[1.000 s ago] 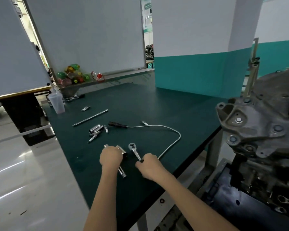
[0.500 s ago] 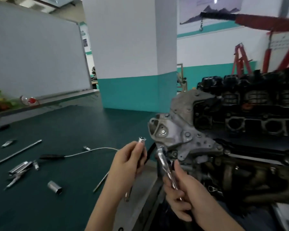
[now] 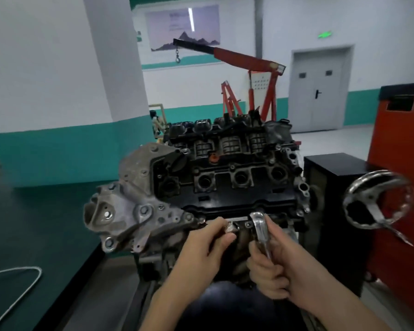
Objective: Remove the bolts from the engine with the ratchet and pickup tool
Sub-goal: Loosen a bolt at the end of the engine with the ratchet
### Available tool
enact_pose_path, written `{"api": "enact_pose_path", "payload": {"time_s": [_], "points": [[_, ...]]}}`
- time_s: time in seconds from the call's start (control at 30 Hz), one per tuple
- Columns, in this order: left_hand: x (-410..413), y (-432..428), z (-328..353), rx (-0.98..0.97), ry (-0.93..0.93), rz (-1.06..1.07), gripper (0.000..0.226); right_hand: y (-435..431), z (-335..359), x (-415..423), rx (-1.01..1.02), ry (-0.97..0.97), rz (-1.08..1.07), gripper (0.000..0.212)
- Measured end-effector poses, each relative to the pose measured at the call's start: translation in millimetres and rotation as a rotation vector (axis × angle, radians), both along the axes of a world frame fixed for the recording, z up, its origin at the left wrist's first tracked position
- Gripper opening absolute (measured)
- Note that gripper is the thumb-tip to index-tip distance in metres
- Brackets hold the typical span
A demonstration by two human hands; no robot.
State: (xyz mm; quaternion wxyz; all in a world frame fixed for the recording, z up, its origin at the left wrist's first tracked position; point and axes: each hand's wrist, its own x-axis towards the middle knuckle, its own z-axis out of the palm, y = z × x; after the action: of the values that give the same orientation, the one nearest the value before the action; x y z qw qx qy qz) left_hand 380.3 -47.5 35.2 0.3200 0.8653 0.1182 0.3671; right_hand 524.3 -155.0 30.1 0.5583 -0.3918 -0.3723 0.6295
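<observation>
Left hand [image 3: 207, 247]: pinches small silver cylindrical socket [image 3: 230, 227].
Right hand [image 3: 276, 263]: fist around chrome steel ratchet [image 3: 258, 224], head up.
Engine: grey-and-black metal engine [image 3: 225, 177], just behind both hands.
Risk: socket apparently unmounted; loosely seated, it may drop into the engine.

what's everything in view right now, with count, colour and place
engine: 1, black and grey, centre
ratchet: 1, silver, upright at engine's front
socket: 1, silver, left of ratchet
workbench: 1, dark green, left
pickup tool cable: 1, whitish, looped on workbench
hoist: 1, red, behind engine
handwheel: 1, silver, right of engine
door: 1 double, grey, back wall
black cabinet: 1, behind handwheel
red cabinet: 1, far right
left hand: 1, bare, pinches socket
right hand: 1, bare, grips ratchet
</observation>
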Motion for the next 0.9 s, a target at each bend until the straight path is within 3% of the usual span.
{"api": "enact_pose_path", "payload": {"time_s": [0.23, 0.5, 0.7, 0.9], "points": [[2.8, -1.3, -5.0, 0.125, 0.049, 0.054, 0.017, -1.0, -1.8, 5.3, -0.079, -0.268, -0.127, 0.065], [-10.3, 6.2, -2.5, 0.162, 0.146, 0.074, 0.029, 1.4, 0.5, -3.0, -0.11, -0.46, -0.143, 0.065], [-12.3, 5.6, 6.8, 0.014, 0.231, -0.108, 0.026, -6.6, 2.1, -7.4, -0.093, -0.478, -0.089, 0.063], [-7.7, -10.7, 0.3, 0.152, 0.159, -0.015, 0.024, -18.3, 3.8, -7.1, -0.125, -0.387, -0.042, 0.066]]}}
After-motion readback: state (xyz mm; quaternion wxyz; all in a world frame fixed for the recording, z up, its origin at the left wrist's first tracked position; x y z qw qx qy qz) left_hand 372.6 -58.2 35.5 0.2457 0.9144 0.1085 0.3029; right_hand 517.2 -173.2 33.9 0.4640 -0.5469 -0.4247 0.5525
